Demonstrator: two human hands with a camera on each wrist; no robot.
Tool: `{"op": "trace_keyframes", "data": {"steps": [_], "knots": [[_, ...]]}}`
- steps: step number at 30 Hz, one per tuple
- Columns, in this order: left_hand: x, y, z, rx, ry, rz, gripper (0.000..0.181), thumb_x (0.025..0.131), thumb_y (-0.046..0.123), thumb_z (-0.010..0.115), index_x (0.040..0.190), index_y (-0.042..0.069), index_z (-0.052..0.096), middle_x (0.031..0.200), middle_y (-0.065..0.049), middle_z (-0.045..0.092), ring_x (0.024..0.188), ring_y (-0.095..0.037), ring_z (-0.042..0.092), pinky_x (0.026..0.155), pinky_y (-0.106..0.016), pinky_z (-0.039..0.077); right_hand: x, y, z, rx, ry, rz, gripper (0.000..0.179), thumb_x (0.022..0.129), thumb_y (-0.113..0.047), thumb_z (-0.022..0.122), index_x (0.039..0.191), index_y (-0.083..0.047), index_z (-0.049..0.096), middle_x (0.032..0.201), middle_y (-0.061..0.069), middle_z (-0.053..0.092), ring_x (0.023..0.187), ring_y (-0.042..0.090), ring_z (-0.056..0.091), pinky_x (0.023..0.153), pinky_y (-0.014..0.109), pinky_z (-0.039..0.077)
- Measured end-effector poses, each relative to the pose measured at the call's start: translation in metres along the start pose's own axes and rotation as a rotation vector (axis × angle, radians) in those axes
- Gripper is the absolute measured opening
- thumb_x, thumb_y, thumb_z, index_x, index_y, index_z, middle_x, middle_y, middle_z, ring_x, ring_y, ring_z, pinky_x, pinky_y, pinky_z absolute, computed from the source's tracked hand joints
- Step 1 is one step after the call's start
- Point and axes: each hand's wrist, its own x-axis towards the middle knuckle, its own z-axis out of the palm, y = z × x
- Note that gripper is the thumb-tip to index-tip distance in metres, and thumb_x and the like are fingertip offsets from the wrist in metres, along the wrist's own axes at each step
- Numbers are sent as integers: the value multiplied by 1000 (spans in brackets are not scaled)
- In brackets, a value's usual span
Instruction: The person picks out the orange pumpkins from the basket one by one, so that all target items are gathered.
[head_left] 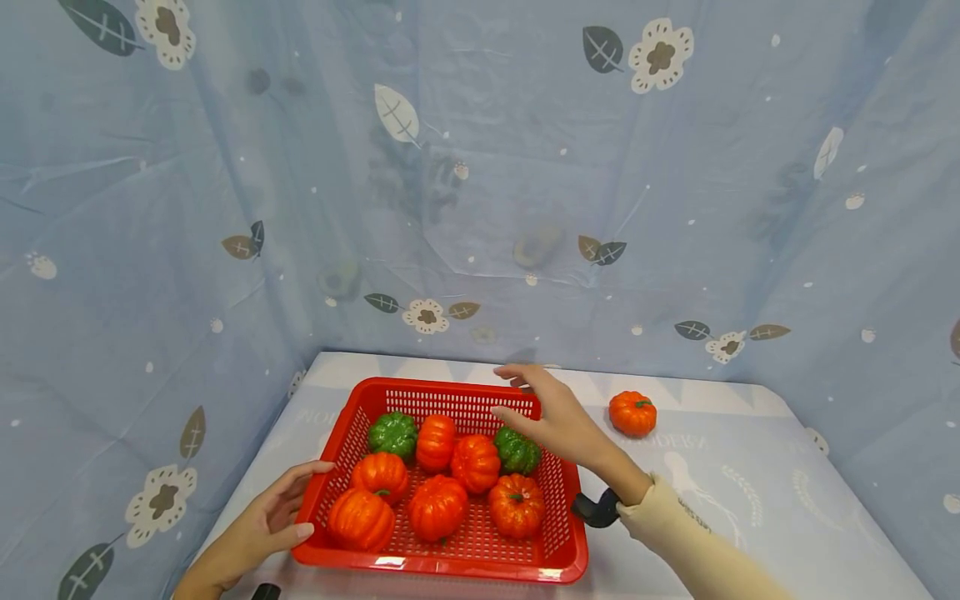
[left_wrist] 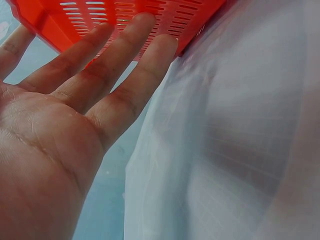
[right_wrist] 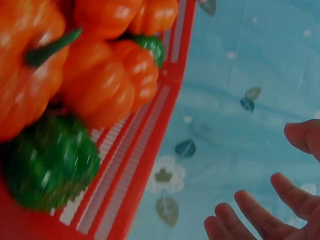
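Observation:
A red plastic basket (head_left: pixel 442 565) with slotted walls holds several orange pumpkins (head_left: pixel 438 507) and two green pumpkins, one at the back left (head_left: pixel 393 436) and one at the right (head_left: pixel 517 451). My left hand (head_left: pixel 258 521) is at the basket's left rim, fingertips right at the edge and thumb near the front corner. In the left wrist view its fingers (left_wrist: pixel 132 95) stretch toward the basket wall. My right hand (head_left: pixel 558 421) hovers over the back right part of the basket, holding nothing, its fingers and thumb spread apart. The right wrist view shows it beyond the rim.
One more orange pumpkin (head_left: pixel 632 414) lies on the table (head_left: pixel 720 500) to the right of the basket, toward the back. A blue curtain (head_left: pixel 480 208) with flowers and leaves encloses the table at the back and sides.

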Motion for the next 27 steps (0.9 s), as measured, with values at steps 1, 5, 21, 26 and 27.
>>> {"op": "trace_keyframes", "data": {"steps": [1,5,21,26,27], "knots": [[0,0,0,0,2,-3,65,97,9,65,155,11,37,151,-20,42,123,-12,58,96,-26,53,1,-4,4,8,-18,-5,53,96,-39,73,143,-20,56,137,-3,59,123,18,58,104,46,50],[0,2,1,-4,8,-15,66,96,10,66,154,10,37,154,-25,38,122,-11,58,95,-25,53,7,-18,22,41,-96,-43,54,96,-41,73,143,-22,56,139,-5,58,126,19,57,105,47,49],[1,0,2,-13,13,0,67,95,10,67,154,7,35,154,-29,37,120,-11,59,96,-33,55,24,-53,86,8,-460,-210,50,102,-44,62,143,-16,57,130,-4,64,114,4,59,97,27,51],[1,-1,2,-14,-1,23,66,96,8,66,154,7,35,153,-28,37,121,-13,59,96,-32,55,26,-60,102,-6,-581,-204,55,102,-44,62,145,-9,56,132,-1,64,113,6,61,95,21,50],[0,0,2,-14,2,20,66,96,8,66,154,8,36,153,-27,38,121,-12,59,96,-31,55,26,-62,104,-20,-601,-198,57,102,-44,62,146,-9,56,132,-1,64,113,6,61,95,20,50]]}}
